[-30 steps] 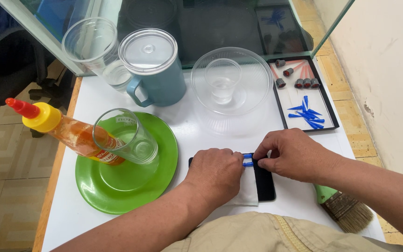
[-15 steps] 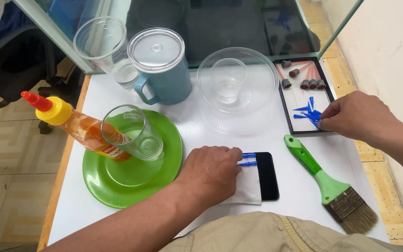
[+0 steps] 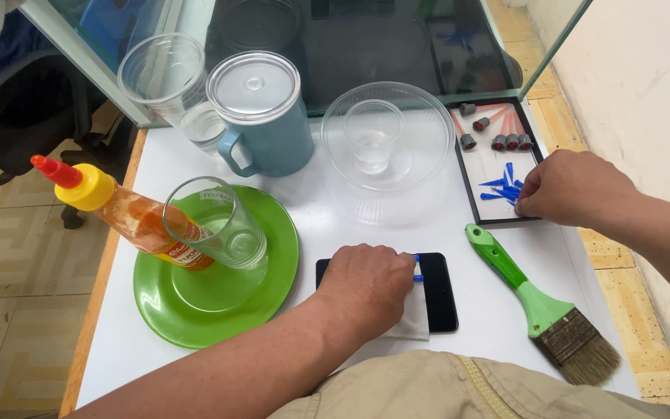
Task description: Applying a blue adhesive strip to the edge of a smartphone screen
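Phone (image 3: 437, 291) lies long axis toward the tank, left hand (image 3: 366, 287) pressing flat; right hand (image 3: 575, 186) apparently pinches blue strips (image 3: 502, 188).

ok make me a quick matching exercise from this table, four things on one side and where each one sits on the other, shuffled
Things:
1. drinking glass
2. small clear cup
3. blue pieces
4. paintbrush

Places:
A. in the black tray
B. on the green plate
C. flat on the white table, at the right
D. inside the clear bowl

Pairs: 1-B, 2-D, 3-A, 4-C
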